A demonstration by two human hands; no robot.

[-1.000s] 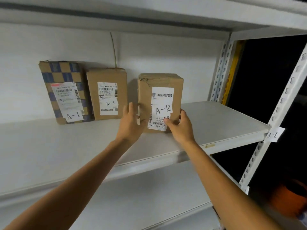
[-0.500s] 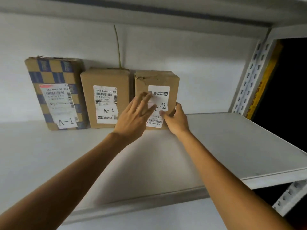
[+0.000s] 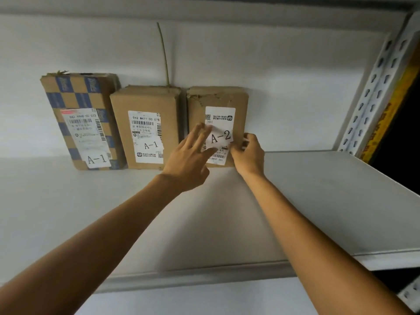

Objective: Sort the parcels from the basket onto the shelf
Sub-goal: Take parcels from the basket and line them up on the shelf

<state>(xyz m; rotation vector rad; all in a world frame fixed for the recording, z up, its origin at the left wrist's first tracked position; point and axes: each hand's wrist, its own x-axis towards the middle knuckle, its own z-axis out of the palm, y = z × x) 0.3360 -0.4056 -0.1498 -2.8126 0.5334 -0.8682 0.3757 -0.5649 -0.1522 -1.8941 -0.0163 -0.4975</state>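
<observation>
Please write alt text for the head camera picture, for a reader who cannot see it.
Two bare hands hold the A-2 parcel upright at the back of a white shelf: the left hand flat on its front, the right hand curled round its right edge. Left of it stand a plain A-1 parcel and a blue-checked A-1 parcel.

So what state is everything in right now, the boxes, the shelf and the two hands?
Checkered A-1 parcel: standing at the back of the shelf.
Plain A-1 parcel: upright, right beside it.
A-2 parcel: upright at the back, printed label upside down.
Left hand: fingers straight, touching the A-2 parcel's front.
Right hand: fingers curled on its lower right edge.
Shelf: holding all three parcels.
</observation>
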